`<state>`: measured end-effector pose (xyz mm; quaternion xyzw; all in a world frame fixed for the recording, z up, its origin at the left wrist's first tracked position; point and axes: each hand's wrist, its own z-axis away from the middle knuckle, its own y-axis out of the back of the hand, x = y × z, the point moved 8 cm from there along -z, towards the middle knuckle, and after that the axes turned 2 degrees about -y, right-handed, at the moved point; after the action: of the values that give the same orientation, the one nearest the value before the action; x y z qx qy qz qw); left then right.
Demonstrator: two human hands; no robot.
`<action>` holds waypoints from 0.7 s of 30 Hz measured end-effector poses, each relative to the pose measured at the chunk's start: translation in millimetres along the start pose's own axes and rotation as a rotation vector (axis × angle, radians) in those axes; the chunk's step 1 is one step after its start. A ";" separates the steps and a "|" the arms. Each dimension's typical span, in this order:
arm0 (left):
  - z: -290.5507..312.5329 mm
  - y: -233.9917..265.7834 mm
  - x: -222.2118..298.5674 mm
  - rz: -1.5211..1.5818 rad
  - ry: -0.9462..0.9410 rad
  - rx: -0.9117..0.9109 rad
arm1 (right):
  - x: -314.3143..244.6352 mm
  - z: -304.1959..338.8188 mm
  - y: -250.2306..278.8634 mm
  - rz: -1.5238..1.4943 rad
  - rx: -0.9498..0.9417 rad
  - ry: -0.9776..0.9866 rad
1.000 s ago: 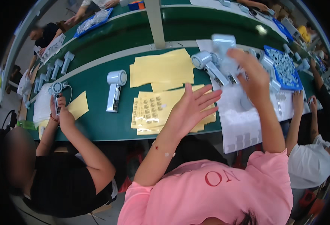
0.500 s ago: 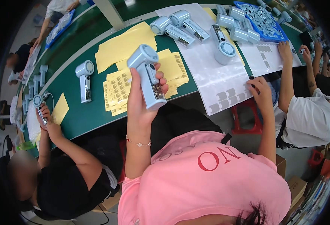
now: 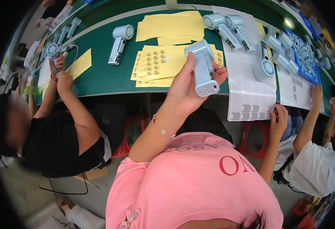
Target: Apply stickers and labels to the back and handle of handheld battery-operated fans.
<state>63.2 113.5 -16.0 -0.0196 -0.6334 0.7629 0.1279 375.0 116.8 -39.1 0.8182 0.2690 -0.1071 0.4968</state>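
- The left hand is gripping a pale grey handheld fan body by its handle, fingers curled around it and thumb lying up along the near side; the part is being held upright in the air just above the near edge of the green tabletop.
- The right hand is resting low at the tabletop's near edge, fingertips touching the bottom of a white printed sheet; whether it is pinching the sheet I cannot tell.
- Likely risk: the one-handed hold is taking only the handle, so the heavier head end could be tipping the fan body out of the fingers and dropping it onto the yellow sticker sheets or off the edge.
- A second risk, as I judge it: the dangling sheet could be sliding off if the right hand is dragging it.
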 end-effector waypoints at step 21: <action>11.3 -19.3 62.8 -1.563 -0.383 0.138 | -16.8 16.3 3.7 0.032 0.126 0.127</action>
<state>3.6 119.6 13.2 0.5681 -0.4262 0.4804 0.5146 364.5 95.7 -36.8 0.8571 0.2796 -0.0635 0.4280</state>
